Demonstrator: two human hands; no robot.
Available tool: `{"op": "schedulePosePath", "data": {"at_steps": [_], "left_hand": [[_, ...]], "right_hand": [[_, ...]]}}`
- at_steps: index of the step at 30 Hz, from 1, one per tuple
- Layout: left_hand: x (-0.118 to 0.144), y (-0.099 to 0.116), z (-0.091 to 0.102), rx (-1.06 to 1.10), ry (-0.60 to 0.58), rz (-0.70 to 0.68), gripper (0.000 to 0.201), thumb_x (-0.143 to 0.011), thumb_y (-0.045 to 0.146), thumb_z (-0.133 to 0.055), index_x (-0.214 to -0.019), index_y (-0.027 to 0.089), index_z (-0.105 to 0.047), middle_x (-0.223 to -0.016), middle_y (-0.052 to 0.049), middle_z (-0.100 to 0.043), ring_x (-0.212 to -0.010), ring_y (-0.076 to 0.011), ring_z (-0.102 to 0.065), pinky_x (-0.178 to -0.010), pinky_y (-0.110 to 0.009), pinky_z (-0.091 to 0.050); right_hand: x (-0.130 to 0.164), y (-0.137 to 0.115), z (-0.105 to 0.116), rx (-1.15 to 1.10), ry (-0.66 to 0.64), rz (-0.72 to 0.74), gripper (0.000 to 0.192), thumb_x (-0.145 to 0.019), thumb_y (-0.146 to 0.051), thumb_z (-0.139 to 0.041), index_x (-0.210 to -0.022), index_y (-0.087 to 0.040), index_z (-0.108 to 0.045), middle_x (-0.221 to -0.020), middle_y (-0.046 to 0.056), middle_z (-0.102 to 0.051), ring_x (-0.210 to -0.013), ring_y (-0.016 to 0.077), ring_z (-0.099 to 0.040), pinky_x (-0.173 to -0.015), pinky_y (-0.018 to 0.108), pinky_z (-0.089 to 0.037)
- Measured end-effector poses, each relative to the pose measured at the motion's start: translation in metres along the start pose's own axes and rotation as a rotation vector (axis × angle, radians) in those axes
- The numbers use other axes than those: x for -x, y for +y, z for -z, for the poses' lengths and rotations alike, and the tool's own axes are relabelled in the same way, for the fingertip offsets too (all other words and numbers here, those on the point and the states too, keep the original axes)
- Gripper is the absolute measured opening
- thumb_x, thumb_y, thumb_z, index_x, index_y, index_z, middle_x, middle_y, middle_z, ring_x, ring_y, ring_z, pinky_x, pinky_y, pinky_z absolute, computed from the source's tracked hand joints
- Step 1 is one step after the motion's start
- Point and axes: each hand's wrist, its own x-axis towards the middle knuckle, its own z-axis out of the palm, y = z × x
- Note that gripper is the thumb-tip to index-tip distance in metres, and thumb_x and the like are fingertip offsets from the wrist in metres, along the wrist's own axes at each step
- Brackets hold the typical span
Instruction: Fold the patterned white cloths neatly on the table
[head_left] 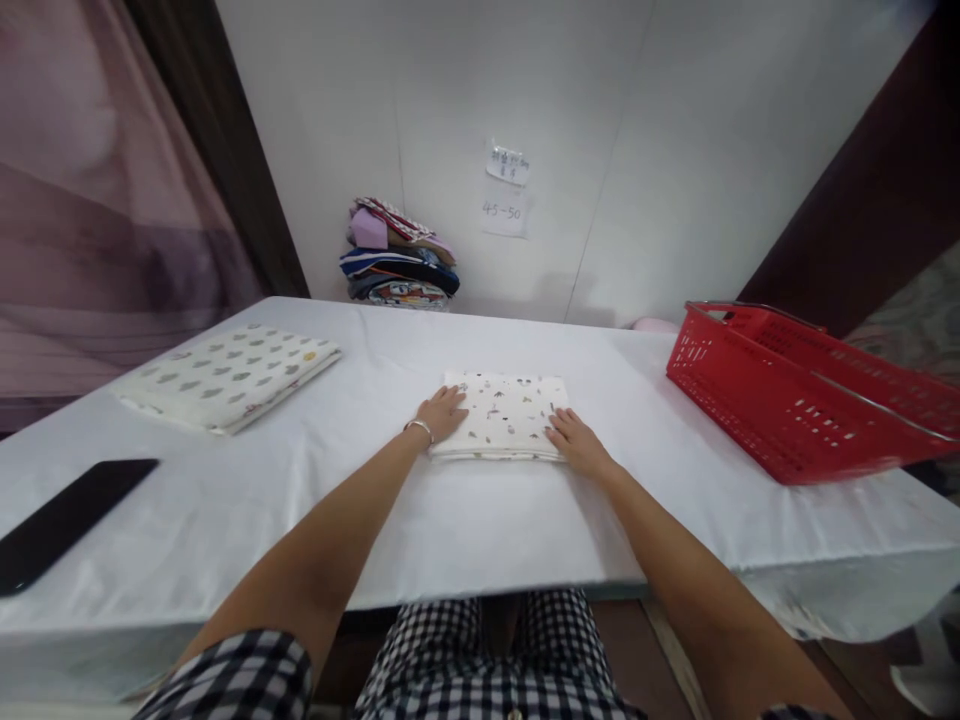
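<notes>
A folded white cloth (pixel 502 415) with small scattered prints lies flat on the white-covered table (pixel 480 530), straight in front of me. My left hand (pixel 442 413) rests on its left edge, palm down with the fingers stretched out, and a bracelet circles that wrist. On the right edge of the same cloth lies my right hand (pixel 579 440), fingers spread and flat. Neither hand grips anything. Its layered near edge faces me.
Another folded cloth (pixel 232 375) with grey shapes lies at the left, behind a black phone (pixel 71 515). To the right stands a red plastic basket (pixel 795 400). A stack of folded fabrics (pixel 401 258) sits beyond the table's far edge, by the wall with paper signs (pixel 506 190).
</notes>
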Motion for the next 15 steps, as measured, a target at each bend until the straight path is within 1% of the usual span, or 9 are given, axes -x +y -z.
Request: {"op": "schedulePosePath", "data": {"at_steps": [2, 4, 7, 9, 11, 12, 13, 15], "left_hand": [[0.024, -0.009, -0.002, 0.058, 0.079, 0.029, 0.052, -0.087, 0.042, -0.028, -0.133, 0.022, -0.040, -0.144, 0.000, -0.030, -0.131, -0.0174, -0.028, -0.107, -0.032, -0.026], [0.047, -0.016, -0.003, 0.116, 0.138, 0.066, 0.050, -0.087, 0.040, -0.028, -0.130, 0.020, -0.044, -0.137, 0.000, -0.042, -0.124, -0.0154, -0.039, -0.105, -0.026, -0.029], [0.077, -0.020, -0.002, 0.181, 0.177, 0.129, 0.046, -0.086, 0.039, -0.031, -0.123, 0.021, -0.052, -0.127, 0.002, -0.053, -0.116, -0.0154, -0.048, -0.102, -0.026, -0.034], [0.094, -0.020, -0.001, 0.215, 0.215, 0.186, 0.045, -0.086, 0.040, -0.030, -0.119, 0.022, -0.055, -0.124, 0.001, -0.056, -0.114, -0.0161, -0.050, -0.100, -0.027, -0.037], [0.109, -0.016, -0.001, 0.205, 0.285, 0.212, 0.046, -0.086, 0.040, -0.030, -0.121, 0.021, -0.053, -0.124, -0.001, -0.055, -0.113, -0.0167, -0.050, -0.099, -0.028, -0.038], [0.115, -0.013, -0.001, 0.171, 0.324, 0.189, 0.046, -0.086, 0.040, -0.032, -0.122, 0.020, -0.051, -0.126, -0.003, -0.054, -0.115, -0.0171, -0.048, -0.100, -0.029, -0.037], [0.121, -0.010, -0.002, 0.118, 0.351, 0.135, 0.046, -0.085, 0.038, -0.034, -0.124, 0.019, -0.049, -0.128, -0.003, -0.051, -0.118, -0.0176, -0.045, -0.101, -0.030, -0.035], [0.127, 0.000, -0.003, -0.014, 0.357, -0.034, 0.047, -0.082, 0.034, -0.040, -0.126, 0.020, -0.047, -0.134, -0.004, -0.045, -0.125, -0.0188, -0.037, -0.105, -0.034, -0.030]], "right_hand": [[0.016, 0.006, -0.005, -0.060, 0.060, -0.003, 0.052, -0.091, -0.046, -0.022, -0.130, -0.019, -0.043, -0.144, 0.002, -0.029, -0.135, 0.0169, -0.014, -0.108, 0.037, -0.017], [0.026, 0.008, -0.009, -0.098, 0.110, -0.025, 0.053, -0.092, -0.044, -0.019, -0.132, -0.017, -0.042, -0.144, 0.002, -0.028, -0.135, 0.0158, -0.015, -0.108, 0.036, -0.018], [0.036, 0.005, -0.009, -0.068, 0.145, -0.045, 0.052, -0.092, -0.041, -0.019, -0.131, -0.016, -0.042, -0.143, 0.003, -0.030, -0.134, 0.0157, -0.019, -0.107, 0.035, -0.019], [0.041, 0.000, -0.007, -0.008, 0.168, -0.045, 0.049, -0.092, -0.038, -0.022, -0.128, -0.016, -0.045, -0.141, 0.004, -0.035, -0.133, 0.0177, -0.022, -0.107, 0.036, -0.018], [0.047, -0.005, -0.005, 0.056, 0.192, -0.021, 0.046, -0.091, -0.037, -0.024, -0.127, -0.018, -0.047, -0.139, 0.004, -0.039, -0.132, 0.0194, -0.023, -0.106, 0.038, -0.016], [0.050, -0.006, -0.005, 0.085, 0.197, 0.003, 0.045, -0.091, -0.036, -0.025, -0.127, -0.018, -0.047, -0.138, 0.004, -0.040, -0.131, 0.0197, -0.024, -0.106, 0.039, -0.016], [0.052, -0.008, -0.005, 0.115, 0.194, 0.033, 0.045, -0.090, -0.035, -0.028, -0.127, -0.018, -0.046, -0.138, 0.005, -0.040, -0.131, 0.0197, -0.025, -0.106, 0.038, -0.015], [0.055, -0.008, -0.005, 0.181, 0.170, 0.092, 0.044, -0.088, -0.030, -0.032, -0.129, -0.017, -0.043, -0.138, 0.006, -0.039, -0.129, 0.0197, -0.026, -0.107, 0.038, -0.013]]}}
